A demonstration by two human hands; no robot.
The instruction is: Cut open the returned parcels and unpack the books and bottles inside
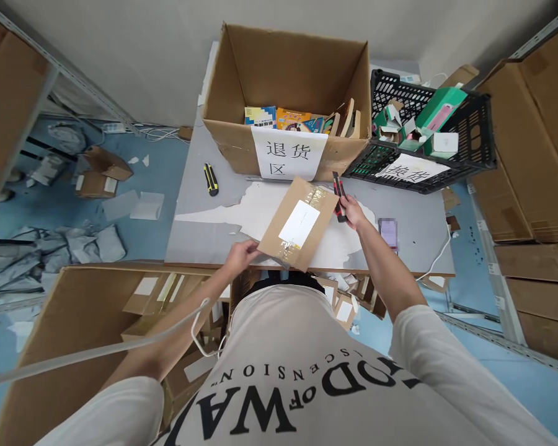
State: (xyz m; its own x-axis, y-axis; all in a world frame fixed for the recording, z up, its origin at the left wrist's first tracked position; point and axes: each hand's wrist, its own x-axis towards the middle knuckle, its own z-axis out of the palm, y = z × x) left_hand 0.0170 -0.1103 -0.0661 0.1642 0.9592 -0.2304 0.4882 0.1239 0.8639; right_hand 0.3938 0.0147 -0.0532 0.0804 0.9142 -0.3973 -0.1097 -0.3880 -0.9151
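A flat brown cardboard parcel [279, 230] with a white label and clear tape at both ends lies tilted near the front of the table. My left hand [242, 256] pinches its lower left corner. In my right hand [352, 212] is a red and black box cutter [339, 197], held beside the parcel's upper right edge. Whether the cutter touches the parcel I cannot tell. A second box cutter [211, 179], yellow and black, lies on the table to the left.
A large open carton [242, 145] with books and a paper sign stands at the back of the grey table [195, 218]. Right of it is a black plastic crate [477, 139] holding green-and-white boxes. A phone [388, 233] lies at right. Below left, a big carton [74, 322] holds parcels.
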